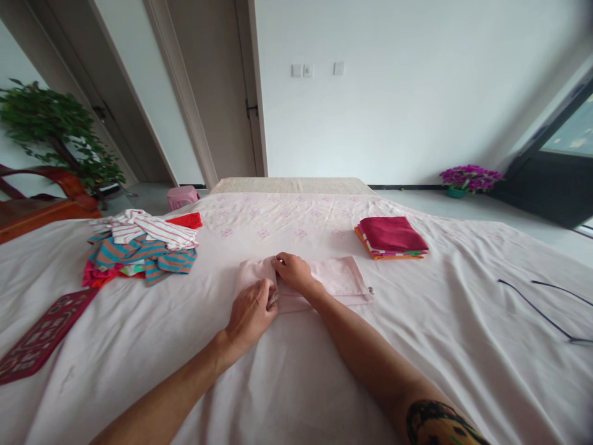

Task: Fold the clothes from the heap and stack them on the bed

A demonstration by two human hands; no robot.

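Observation:
A pale pink garment (340, 278) lies flat on the bed, folded into a long strip, with a small shiny piece at its right end. Its left part is turned over toward the middle. My left hand (251, 309) grips the near end of that turned-over edge, fingers curled. At the far end of the same edge, my right hand (295, 272) pinches the cloth, its forearm crossing above the strip. Exactly how the fingertips hold the fabric is partly hidden. The garment's kind cannot be made out.
A loose heap of clothes (143, 244) sits left, beside a dark red patterned mat (46, 334). To the right are a neat folded stack (393, 236) and a pair of glasses (537, 312). A pale sheet (287, 383) with wrinkles covers the bed.

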